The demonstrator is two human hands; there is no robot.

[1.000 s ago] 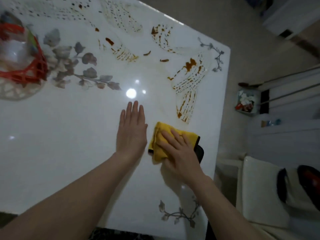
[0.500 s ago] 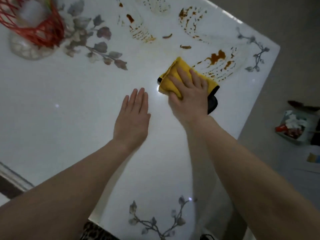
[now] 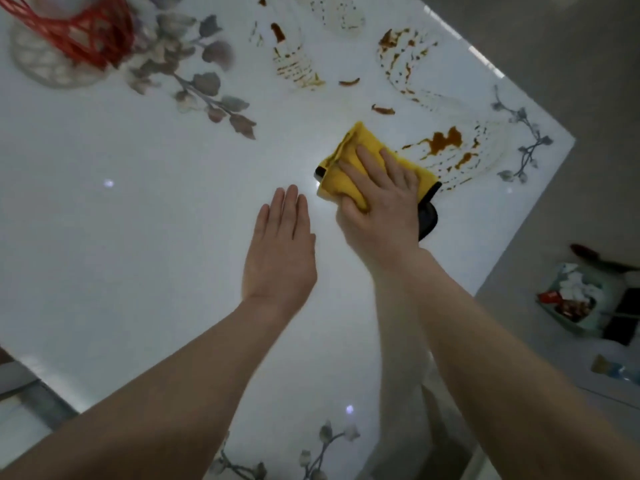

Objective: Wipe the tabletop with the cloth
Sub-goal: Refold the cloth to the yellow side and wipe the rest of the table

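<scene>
A folded yellow cloth with a black underside lies on the glossy white tabletop. My right hand presses flat on the cloth, fingers straight and pointing away from me. Just beyond the cloth to the right is a brown sauce stain with dotted streaks. More brown smears and specks lie farther back. My left hand rests flat on the bare table to the left of the cloth, fingers together and straight.
A red wire basket on a round white mat stands at the far left. Printed leaf patterns decorate the tabletop. The table's right edge drops to the floor, where a small bin of rubbish stands.
My right hand slid the cloth away from me, up toward the brown stain at the table's right side. My left hand stayed flat on the table.
</scene>
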